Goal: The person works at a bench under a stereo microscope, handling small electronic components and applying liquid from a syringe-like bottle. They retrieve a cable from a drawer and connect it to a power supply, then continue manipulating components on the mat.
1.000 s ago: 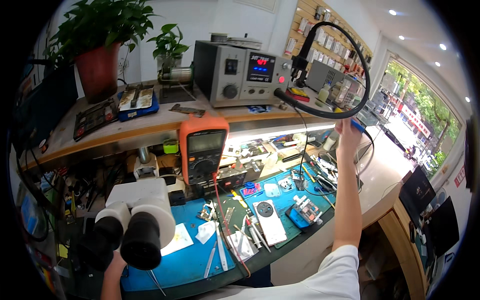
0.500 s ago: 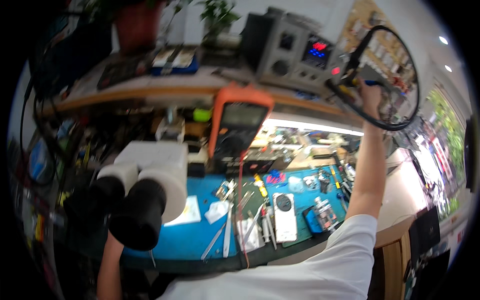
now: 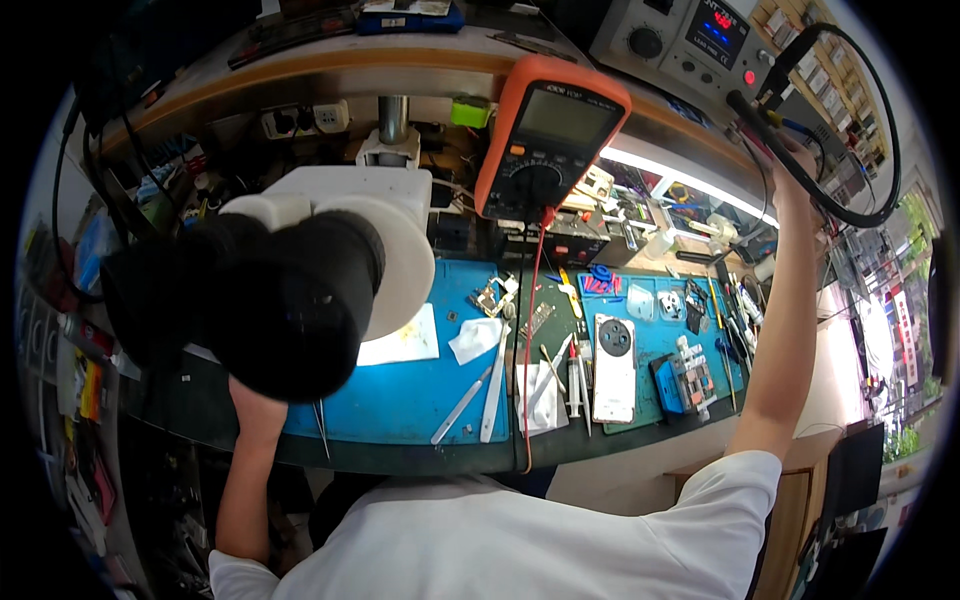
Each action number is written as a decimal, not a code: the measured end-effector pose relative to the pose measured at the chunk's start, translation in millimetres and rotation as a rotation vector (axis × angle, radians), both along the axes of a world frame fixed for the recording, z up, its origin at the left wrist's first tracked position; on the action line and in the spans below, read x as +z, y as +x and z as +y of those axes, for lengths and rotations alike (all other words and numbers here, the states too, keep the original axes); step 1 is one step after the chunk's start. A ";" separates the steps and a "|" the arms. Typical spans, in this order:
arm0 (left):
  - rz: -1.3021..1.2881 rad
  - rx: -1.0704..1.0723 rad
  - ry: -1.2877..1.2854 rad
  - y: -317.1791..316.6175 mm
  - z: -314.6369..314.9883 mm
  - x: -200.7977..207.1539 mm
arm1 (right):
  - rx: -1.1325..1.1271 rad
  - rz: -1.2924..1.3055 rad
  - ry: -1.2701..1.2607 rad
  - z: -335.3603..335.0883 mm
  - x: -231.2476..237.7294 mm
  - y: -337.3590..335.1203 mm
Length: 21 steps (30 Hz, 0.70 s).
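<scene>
My left hand (image 3: pixel 258 408) rests at the bench's near edge, its fingers hidden behind the black microscope eyepiece (image 3: pixel 300 315). Thin metal tweezers (image 3: pixel 320 430) stick out below the eyepiece beside that hand; I cannot tell whether it touches them. Stretched far up to the right, my right hand (image 3: pixel 793 165) is beside a grey hot air station (image 3: pixel 680 45) with a lit display. A looping black hose (image 3: pixel 888 190) crosses in front of its fingers, so any grip is hidden. Above the hand, a thick black handle (image 3: pixel 788 70) hangs at the station's side.
An orange multimeter (image 3: pixel 560 125) with a red lead stands mid-bench. On the blue mat (image 3: pixel 400 400) lie white tissue (image 3: pixel 478 340), knife-like tools (image 3: pixel 494 390) and a syringe (image 3: pixel 574 385). A white phone back (image 3: pixel 613 365) and a blue clamp fixture (image 3: pixel 683 380) are to the right.
The view has tilted downward and sharpened, showing more of my body and left arm. My right hand stays raised by the station, with the hose still looped around it.
</scene>
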<state>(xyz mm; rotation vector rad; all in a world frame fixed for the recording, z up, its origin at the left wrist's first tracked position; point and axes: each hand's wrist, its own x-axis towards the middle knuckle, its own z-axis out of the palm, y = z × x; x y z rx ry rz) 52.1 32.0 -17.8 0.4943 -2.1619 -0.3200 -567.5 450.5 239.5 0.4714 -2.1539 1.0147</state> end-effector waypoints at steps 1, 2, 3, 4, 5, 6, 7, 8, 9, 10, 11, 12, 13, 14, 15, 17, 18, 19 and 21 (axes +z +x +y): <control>-0.004 -0.007 -0.025 -0.3 -1.4 -0.1 | 0.005 0.062 0.065 -3.5 -8.9 24.3; -0.028 0.021 -0.061 12.7 -4.3 2.9 | -0.033 0.025 0.056 -41.0 -22.1 91.6; -0.013 -0.006 -0.082 9.3 -5.7 3.2 | -0.026 0.021 0.093 -27.0 -24.4 119.9; -0.009 -0.039 0.003 3.9 0.8 9.2 | -0.014 0.013 0.132 -15.3 -29.4 142.6; 0.004 -0.066 0.027 4.8 1.8 10.0 | -0.027 -0.009 0.194 -15.9 -40.9 180.7; 0.015 -0.089 0.049 8.3 1.9 10.4 | -0.035 -0.033 0.252 -21.5 -56.2 223.2; 0.028 -0.110 0.075 12.7 0.3 8.3 | 0.211 0.010 0.245 -29.5 -75.6 256.5; 0.076 -0.137 0.057 14.7 -3.6 5.3 | 0.222 -0.198 0.331 -37.9 -91.4 293.9; 0.104 -0.119 0.089 12.6 -3.2 4.6 | 0.374 -0.301 0.455 -39.6 -111.0 314.3; 0.128 -0.112 0.128 9.5 -1.6 3.0 | 0.413 -0.381 0.536 -41.1 -132.7 334.3; 0.151 -0.099 0.162 8.3 -0.3 3.3 | 0.434 -0.396 0.583 -44.0 -156.6 347.9; 0.140 -0.104 0.105 9.6 -0.8 7.2 | 0.414 -0.452 0.657 -50.1 -168.3 363.1; 0.168 -0.104 0.112 8.9 -2.1 7.1 | 0.456 -0.354 0.680 -52.3 -183.1 369.7; 0.185 -0.102 0.119 10.2 -3.7 4.9 | 0.442 -0.352 0.688 -58.2 -194.0 373.2; 0.203 -0.097 0.126 11.9 -4.6 1.9 | 0.431 -0.349 0.696 -62.9 -204.2 375.0; 0.214 -0.086 0.103 18.4 -6.5 0.7 | 0.368 -0.257 0.718 -74.4 -225.4 374.6; 0.217 -0.081 0.062 16.9 -5.6 -1.2 | 0.334 -0.272 0.739 -74.8 -226.6 373.4; 0.227 -0.124 -0.041 16.0 -9.7 -3.2 | 0.321 -0.287 0.746 -76.5 -230.0 370.7; 0.192 -0.129 -0.040 9.0 0.6 11.0 | 0.285 -0.337 0.741 -70.8 -233.2 366.6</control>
